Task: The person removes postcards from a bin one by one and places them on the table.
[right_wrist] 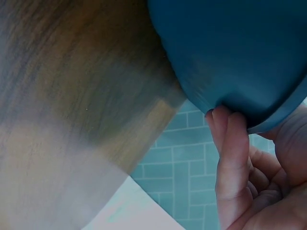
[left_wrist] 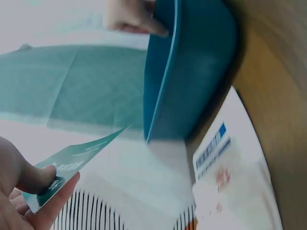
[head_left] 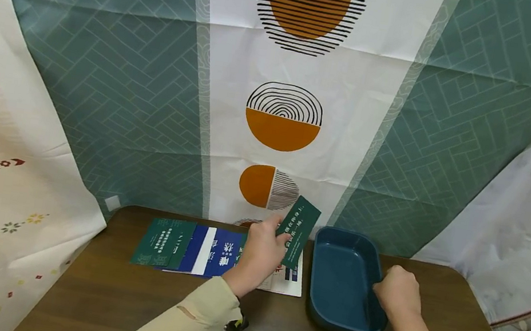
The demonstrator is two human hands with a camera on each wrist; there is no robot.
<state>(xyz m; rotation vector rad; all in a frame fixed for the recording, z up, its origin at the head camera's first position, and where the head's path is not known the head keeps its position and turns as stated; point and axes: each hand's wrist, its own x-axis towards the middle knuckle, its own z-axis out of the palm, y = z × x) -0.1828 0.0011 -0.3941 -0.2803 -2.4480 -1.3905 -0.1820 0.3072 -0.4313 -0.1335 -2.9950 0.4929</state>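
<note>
My left hand (head_left: 259, 251) pinches a dark green card (head_left: 298, 231) with white printed characters, thumb on its face. It holds the card tilted above the table, just left of a blue plastic bin (head_left: 347, 277). In the left wrist view the card (left_wrist: 79, 160) is seen nearly edge-on between thumb and fingers. My right hand (head_left: 398, 296) grips the bin's right rim, thumb inside and fingers against the outer wall, as the right wrist view shows of the bin (right_wrist: 230, 57). The inside of the bin shows only its bare floor.
Overlapping green cards (head_left: 161, 243), blue booklets (head_left: 222, 254) and a white printed sheet (head_left: 290, 285) lie in a row along the back of the brown wooden table (head_left: 129, 300). A patterned cloth (head_left: 292, 65) hangs behind the table, with pale cloths at both sides.
</note>
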